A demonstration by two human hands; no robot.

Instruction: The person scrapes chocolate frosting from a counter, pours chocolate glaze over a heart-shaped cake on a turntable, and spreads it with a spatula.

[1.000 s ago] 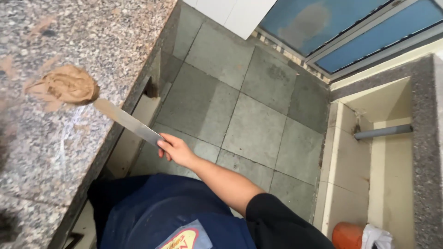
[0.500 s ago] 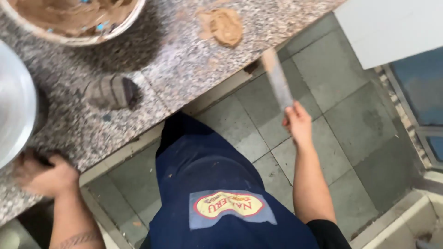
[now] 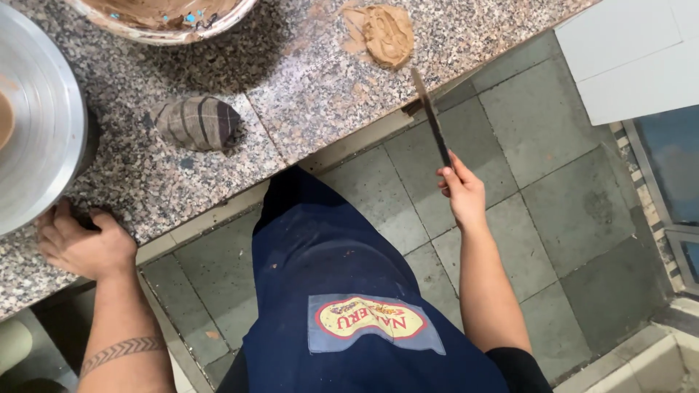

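My right hand (image 3: 461,191) grips the handle of a long flat metal scraper blade (image 3: 431,116), seen edge-on. Its tip reaches the granite counter's edge just below a flattened lump of brown dough (image 3: 387,33). Brown smears surround the dough on the speckled granite counter (image 3: 291,102). My left hand (image 3: 81,242) rests on the counter edge at the base of a large shiny metal bowl (image 3: 36,138), fingers curled against it. I wear a dark blue apron (image 3: 342,291).
A bunched striped cloth (image 3: 198,122) lies on the counter between my hands. A round bowl with brown batter (image 3: 164,16) sits at the top edge. Grey floor tiles (image 3: 568,182) lie below; a white panel (image 3: 633,58) stands at the upper right.
The view has swung from the floor toward the counter, bringing the bowls, cloth and my left hand into sight. My right hand has kept the blade, its tip now nearer the dough.
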